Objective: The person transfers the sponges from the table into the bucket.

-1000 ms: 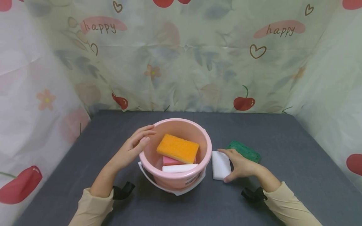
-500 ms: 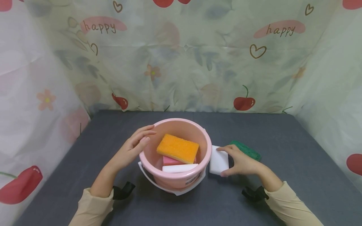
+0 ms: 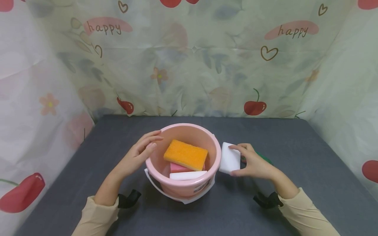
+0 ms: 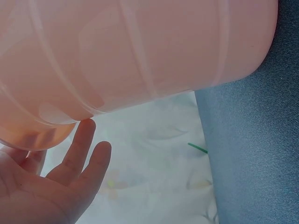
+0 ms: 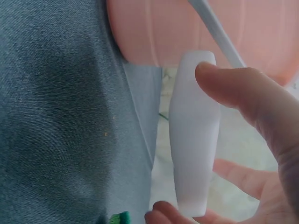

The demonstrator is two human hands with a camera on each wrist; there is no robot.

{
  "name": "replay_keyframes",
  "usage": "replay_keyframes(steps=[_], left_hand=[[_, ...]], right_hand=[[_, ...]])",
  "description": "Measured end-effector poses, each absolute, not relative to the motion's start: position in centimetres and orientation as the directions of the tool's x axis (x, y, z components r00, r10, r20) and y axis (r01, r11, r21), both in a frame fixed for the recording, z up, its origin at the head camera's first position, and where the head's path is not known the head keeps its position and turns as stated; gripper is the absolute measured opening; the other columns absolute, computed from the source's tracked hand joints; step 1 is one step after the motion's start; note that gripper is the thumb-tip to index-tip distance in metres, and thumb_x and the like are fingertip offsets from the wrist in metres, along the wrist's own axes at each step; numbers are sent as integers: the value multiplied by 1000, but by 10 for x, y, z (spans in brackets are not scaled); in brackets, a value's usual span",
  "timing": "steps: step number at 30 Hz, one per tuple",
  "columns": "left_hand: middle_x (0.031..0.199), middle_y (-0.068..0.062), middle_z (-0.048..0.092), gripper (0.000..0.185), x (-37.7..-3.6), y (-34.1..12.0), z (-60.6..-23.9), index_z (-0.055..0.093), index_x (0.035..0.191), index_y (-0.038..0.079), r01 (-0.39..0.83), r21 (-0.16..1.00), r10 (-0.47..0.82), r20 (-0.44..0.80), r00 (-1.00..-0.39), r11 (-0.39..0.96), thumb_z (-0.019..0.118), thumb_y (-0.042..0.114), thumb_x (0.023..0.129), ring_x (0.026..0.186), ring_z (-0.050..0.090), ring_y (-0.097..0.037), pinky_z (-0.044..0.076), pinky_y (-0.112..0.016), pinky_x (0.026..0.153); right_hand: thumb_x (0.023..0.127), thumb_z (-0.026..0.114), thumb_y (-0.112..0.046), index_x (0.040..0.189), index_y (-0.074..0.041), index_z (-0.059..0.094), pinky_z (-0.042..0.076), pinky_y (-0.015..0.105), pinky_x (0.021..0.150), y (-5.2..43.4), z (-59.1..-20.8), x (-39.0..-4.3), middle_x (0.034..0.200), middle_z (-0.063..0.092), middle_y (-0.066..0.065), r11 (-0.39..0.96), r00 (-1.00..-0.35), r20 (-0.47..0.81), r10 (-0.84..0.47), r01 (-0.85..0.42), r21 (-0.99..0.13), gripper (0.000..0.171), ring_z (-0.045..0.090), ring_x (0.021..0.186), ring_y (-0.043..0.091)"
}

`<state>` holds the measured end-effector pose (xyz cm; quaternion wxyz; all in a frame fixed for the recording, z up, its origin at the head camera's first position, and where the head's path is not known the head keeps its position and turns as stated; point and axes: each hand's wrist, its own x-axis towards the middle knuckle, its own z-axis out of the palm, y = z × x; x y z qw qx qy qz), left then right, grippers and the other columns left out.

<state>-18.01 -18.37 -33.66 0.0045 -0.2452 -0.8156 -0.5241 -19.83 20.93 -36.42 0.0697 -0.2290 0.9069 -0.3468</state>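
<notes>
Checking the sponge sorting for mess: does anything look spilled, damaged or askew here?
Nothing spilled or damaged. The orange sponge lies tilted in the pink bucket, propped on the pink sponge. The right hand pinches the white sponge, which bows slightly under the squeeze. The left hand rests on the rim.

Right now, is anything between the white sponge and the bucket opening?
Nothing visible. The right hand holds the white sponge clear of the table, beside the bucket rim; sponges already lie inside.
</notes>
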Motion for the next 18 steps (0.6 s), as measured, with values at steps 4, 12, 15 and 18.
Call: replay_keyframes(steps=[4, 12, 15, 18], left_hand=[[150, -8, 31, 35, -181, -184, -337, 50, 130, 8, 400, 854, 393, 260, -882, 332, 43, 19, 97, 137, 27, -31, 32, -59, 106], [150, -8, 32, 35, -181, -184, -337, 51, 130, 8, 403, 852, 393, 262, -881, 335, 43, 19, 98, 137, 28, -31, 31, -59, 106], [149, -8, 32, 35, -181, -183, -337, 50, 130, 8, 405, 852, 395, 264, -880, 331, 43, 19, 98, 137, 28, -31, 31, -59, 106], [150, -8, 32, 35, -181, -183, -337, 50, 130, 7, 405, 853, 397, 264, -879, 329, 43, 19, 98, 137, 28, -31, 30, -59, 106]], right_hand=[[70, 81, -25, 137, -4, 38, 49, 54, 88, 209, -360, -198, 137, 23, 27, 642, -894, 50, -446, -358, -678, 82, 42, 112, 43], [71, 81, -24, 137, -5, 38, 51, 51, 86, 209, -355, -197, 141, 19, 28, 627, -901, 86, -424, -361, -691, 81, 42, 112, 43], [71, 81, -24, 138, -5, 38, 50, 51, 86, 209, -352, -196, 142, 18, 27, 629, -905, 99, -413, -362, -688, 81, 42, 112, 42], [72, 80, -24, 138, -5, 38, 50, 51, 86, 210, -348, -195, 143, 18, 27, 634, -910, 113, -398, -362, -683, 80, 43, 112, 42]])
